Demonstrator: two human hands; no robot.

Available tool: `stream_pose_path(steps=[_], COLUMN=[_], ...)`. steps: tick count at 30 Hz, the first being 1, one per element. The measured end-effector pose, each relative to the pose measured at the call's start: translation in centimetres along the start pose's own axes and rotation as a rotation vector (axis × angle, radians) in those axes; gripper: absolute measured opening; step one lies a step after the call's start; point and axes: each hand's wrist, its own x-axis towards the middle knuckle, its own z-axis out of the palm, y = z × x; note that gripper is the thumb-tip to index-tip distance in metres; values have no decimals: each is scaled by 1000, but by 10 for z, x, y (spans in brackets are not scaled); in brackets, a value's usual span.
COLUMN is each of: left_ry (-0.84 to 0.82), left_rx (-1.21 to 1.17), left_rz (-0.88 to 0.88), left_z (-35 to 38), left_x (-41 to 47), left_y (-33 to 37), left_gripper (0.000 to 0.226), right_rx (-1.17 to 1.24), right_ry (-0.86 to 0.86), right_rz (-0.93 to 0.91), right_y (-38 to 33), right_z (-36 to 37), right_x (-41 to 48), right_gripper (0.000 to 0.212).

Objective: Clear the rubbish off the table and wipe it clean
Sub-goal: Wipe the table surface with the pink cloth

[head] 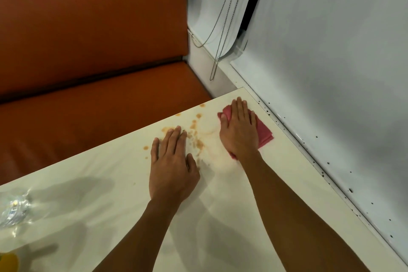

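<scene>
A cream table (pixel 92 183) carries orange-brown spill stains (pixel 195 137) near its far edge. My right hand (pixel 239 128) lies flat, fingers straight, pressing a folded pink cloth (pixel 263 131) onto the table near the far right corner, just right of the stains. My left hand (pixel 172 165) rests flat on the table with straight fingers, its fingertips touching the left part of the stains. A crumpled clear plastic wrapper (pixel 13 210) lies at the table's left edge of view.
A yellow object (pixel 8 261) shows at the bottom left corner. An orange bench seat (pixel 88 106) runs beyond the table's far edge. A white wall with window blind (pixel 331 73) and hanging bead chains (pixel 217 59) bounds the right side.
</scene>
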Motion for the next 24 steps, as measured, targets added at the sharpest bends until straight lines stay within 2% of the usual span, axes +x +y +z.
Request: stream_pose_path(steps=[2,3,6,8,9,11,13,14,15,17,19,20,21,24], left_ry=[15,20,13,-4,-4,3,2,2,1,-9,-17,-16,-12,2], left_rx=[-7,-4,7,3,1,-2,0,3,8,23,17,6,-9,-35], left_rz=[1,2,2,10,11,9,1,-1,-2,5,11,14,11,2], left_z=[1,2,3,2,1,1,2,2,2,1,1,0,0,-1], left_x=[-1,-1,-3,-3,-2,-1,0,0,-1,-1,-2,-2,-3,-1], left_y=[0,-1,-2,-3,-3,-2,0,1,0,-3,-5,-5,-4,-1], left_gripper=[70,69,69,70,70,70,70,70,70,70,70,70,70,70], right_rx=[27,32,11,10,13,13,4,19,26,11,-14,-7,8,5], right_ry=[9,3,-62,-77,-57,-3,17,13,2,-41,-99,-112,-97,-11], right_rz=[76,37,-285,-393,-356,-157,35,60,16,-230,-457,-482,-444,-141], right_y=[-29,-44,-56,-32,-20,-7,-22,-36,-50,-63,-45,-29,-14,3], right_z=[2,3,9,9,7,5,6,6,8,11,10,8,5,1], right_x=[24,29,10,-10,-13,-3,20,28,31,18,-10,-20,-23,-2], right_gripper=[69,70,70,68,67,67,69,70,70,69,68,68,68,69])
